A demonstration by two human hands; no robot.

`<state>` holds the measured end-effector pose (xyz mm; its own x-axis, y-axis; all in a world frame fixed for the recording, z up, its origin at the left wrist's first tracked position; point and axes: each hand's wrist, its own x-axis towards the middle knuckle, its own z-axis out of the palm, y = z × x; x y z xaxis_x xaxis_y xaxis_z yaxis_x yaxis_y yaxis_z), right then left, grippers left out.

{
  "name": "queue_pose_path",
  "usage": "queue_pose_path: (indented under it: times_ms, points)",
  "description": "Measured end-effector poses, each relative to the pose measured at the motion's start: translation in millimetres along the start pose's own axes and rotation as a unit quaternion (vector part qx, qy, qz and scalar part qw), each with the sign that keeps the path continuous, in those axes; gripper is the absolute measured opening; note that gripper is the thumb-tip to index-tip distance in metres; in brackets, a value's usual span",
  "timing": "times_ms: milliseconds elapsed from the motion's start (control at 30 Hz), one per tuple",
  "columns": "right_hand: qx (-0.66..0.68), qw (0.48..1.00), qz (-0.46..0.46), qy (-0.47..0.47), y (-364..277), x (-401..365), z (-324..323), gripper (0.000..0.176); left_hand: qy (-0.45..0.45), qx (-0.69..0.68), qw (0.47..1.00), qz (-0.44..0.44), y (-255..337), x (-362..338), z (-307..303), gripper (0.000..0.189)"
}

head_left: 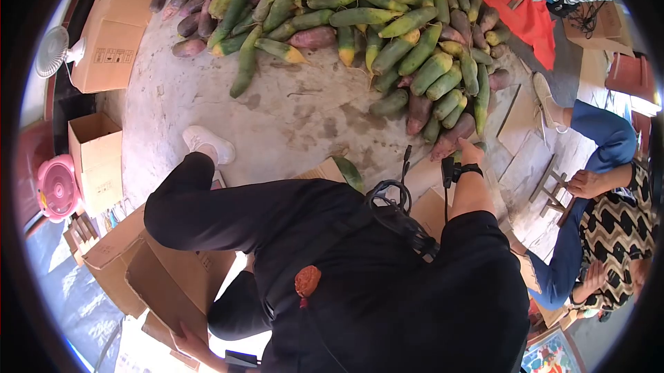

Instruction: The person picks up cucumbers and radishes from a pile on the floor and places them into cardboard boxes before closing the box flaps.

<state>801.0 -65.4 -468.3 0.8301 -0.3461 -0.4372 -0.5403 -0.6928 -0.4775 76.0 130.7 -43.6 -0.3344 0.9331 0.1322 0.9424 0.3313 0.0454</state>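
Note:
A purple-red radish (451,139) lies at the near right edge of a big pile of radishes. My right hand (471,153), with a dark band and a small black device at the wrist, has its fingers closed on this radish's near side. Behind it, green radishes (443,82) and purple ones cover the floor. At lower left, my left hand (192,347) grips the wall of an open cardboard box (166,283); part of that hand is in shadow and glare. One green radish (349,174) lies apart, partly hidden by my dark clothing.
Another person (615,228) sits at the right, near a small wooden stool (551,186). Cardboard boxes (114,37), a white fan (54,51) and a pink fan (59,187) stand on the left. Black cables (395,203) hang at my front. A red cloth (532,23) lies at upper right.

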Motion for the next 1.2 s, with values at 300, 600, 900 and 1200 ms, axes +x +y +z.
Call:
queue_pose_path:
  times_ms: [300,600,900,1200]
  points:
    - [0.002,0.995,0.065,-0.076,-37,-21,9,0.101,0.002,0.007,1.0,-0.011,25,-3,-3,0.031]
    - [-0.054,0.997,0.012,-0.06,-44,-24,18,0.105,-0.004,0.029,0.999,-0.024,21,-4,0,0.031]
    - [0.113,0.968,0.109,-0.197,-33,-21,4,0.071,0.0,-0.025,0.999,-0.02,7,-4,3,0.031]
    - [0.15,0.89,-0.015,-0.431,-68,-86,-36,0.07,0.056,-0.055,0.997,0.019,16,-4,4,0.023]
